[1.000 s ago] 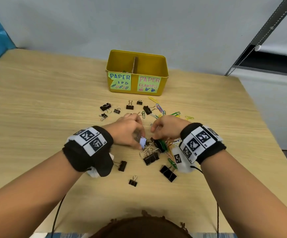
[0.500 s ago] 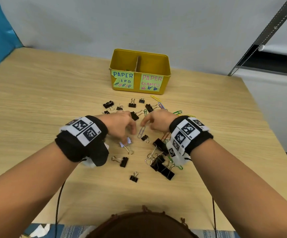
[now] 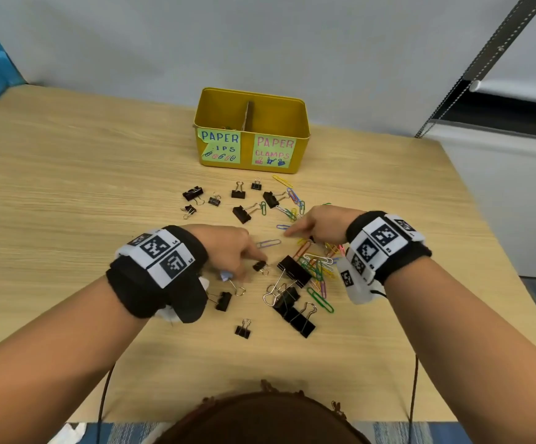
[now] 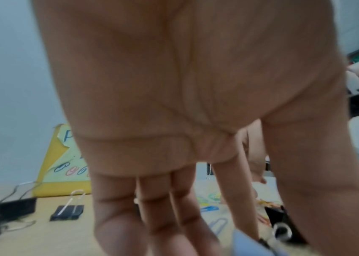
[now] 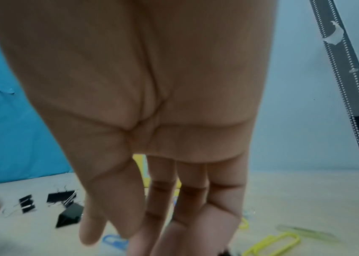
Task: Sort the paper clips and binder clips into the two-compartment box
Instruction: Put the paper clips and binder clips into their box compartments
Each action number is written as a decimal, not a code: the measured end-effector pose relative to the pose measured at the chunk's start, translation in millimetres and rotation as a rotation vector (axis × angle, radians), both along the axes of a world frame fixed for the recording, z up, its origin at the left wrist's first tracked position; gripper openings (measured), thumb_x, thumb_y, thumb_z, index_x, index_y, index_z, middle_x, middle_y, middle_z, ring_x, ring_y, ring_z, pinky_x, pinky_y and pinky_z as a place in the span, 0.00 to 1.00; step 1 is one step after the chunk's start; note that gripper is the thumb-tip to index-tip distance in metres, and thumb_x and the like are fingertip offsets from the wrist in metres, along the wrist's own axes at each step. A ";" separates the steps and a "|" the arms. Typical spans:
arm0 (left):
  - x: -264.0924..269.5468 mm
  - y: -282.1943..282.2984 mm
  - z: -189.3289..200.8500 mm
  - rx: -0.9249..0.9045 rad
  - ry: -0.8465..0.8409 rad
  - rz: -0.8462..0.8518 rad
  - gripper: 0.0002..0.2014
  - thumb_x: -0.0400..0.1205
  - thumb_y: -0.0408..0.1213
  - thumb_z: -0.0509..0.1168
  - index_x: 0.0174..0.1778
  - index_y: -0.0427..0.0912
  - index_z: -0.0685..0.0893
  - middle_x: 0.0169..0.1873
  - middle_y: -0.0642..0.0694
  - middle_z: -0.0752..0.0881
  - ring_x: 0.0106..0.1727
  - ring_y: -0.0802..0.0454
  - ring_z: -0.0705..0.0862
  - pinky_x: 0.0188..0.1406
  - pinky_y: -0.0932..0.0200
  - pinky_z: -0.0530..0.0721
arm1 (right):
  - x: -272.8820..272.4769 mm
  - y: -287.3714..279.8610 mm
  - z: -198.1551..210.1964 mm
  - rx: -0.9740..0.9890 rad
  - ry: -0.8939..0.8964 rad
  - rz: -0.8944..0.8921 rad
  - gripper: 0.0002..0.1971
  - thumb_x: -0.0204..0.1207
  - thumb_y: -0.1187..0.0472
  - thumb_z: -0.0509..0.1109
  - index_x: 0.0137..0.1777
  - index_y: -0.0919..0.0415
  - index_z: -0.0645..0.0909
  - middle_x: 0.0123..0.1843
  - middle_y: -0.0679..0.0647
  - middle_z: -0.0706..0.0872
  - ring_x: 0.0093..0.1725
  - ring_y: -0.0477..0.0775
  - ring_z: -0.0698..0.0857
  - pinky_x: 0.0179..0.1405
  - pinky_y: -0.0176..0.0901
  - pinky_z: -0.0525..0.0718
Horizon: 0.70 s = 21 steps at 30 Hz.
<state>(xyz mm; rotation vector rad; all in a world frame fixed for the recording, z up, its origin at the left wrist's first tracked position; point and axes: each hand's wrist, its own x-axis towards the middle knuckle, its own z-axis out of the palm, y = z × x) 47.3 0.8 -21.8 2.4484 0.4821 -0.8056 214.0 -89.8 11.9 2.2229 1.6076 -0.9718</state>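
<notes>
At frame centre, the left hand (image 3: 228, 251) pinches a small black binder clip (image 3: 259, 266); the right hand (image 3: 319, 227) hovers with fingers extended over paper clips (image 3: 316, 270). The yellow box (image 3: 250, 129) sits above.

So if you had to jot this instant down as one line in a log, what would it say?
stage: sorting, most clips on table | left hand: holds pale blue clip, reaching small binder clip | right hand: pointing over paper clips | yellow box: untouched

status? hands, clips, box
Left hand pinches a small binder clip on the table. Right hand reaches toward a blue paper clip, grip unclear. Most clips unsorted; yellow box unobstructed.
</notes>
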 end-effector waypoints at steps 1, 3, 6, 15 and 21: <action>3.5 -1.4 0.2 0.016 -0.063 0.013 0.27 0.79 0.45 0.67 0.76 0.55 0.71 0.63 0.46 0.76 0.57 0.54 0.78 0.57 0.63 0.73 | -3.3 0.2 -4.5 -0.005 0.003 0.030 0.28 0.80 0.72 0.52 0.73 0.46 0.75 0.77 0.52 0.75 0.74 0.56 0.74 0.73 0.46 0.72; 13.6 -11.4 0.3 0.039 -0.205 0.013 0.29 0.76 0.48 0.68 0.75 0.55 0.72 0.58 0.48 0.73 0.62 0.51 0.77 0.60 0.61 0.75 | -8.9 -0.5 -13.8 -0.014 0.021 0.079 0.28 0.79 0.74 0.52 0.71 0.50 0.78 0.66 0.56 0.81 0.65 0.57 0.79 0.66 0.46 0.76; 22.9 -28.5 3.2 -0.005 -0.201 -0.060 0.35 0.76 0.46 0.69 0.79 0.57 0.63 0.63 0.46 0.70 0.63 0.49 0.75 0.68 0.55 0.76 | -11.3 -1.2 -18.8 0.001 -0.002 0.128 0.22 0.80 0.72 0.55 0.68 0.56 0.80 0.55 0.57 0.83 0.54 0.53 0.78 0.64 0.48 0.78; 7.9 -9.8 2.4 0.054 -0.098 0.004 0.23 0.79 0.44 0.66 0.72 0.49 0.76 0.63 0.46 0.80 0.54 0.55 0.75 0.57 0.63 0.73 | 15.5 -17.6 -11.3 0.107 -0.053 -0.141 0.12 0.75 0.65 0.68 0.56 0.58 0.86 0.49 0.53 0.85 0.49 0.53 0.83 0.45 0.41 0.82; 16.3 -30.2 0.9 0.006 -0.160 -0.092 0.29 0.79 0.41 0.66 0.75 0.64 0.67 0.63 0.47 0.72 0.60 0.51 0.76 0.65 0.55 0.77 | 3.6 -19.4 -28.3 0.059 -0.115 -0.095 0.14 0.70 0.62 0.75 0.55 0.62 0.84 0.42 0.51 0.80 0.40 0.50 0.78 0.33 0.36 0.75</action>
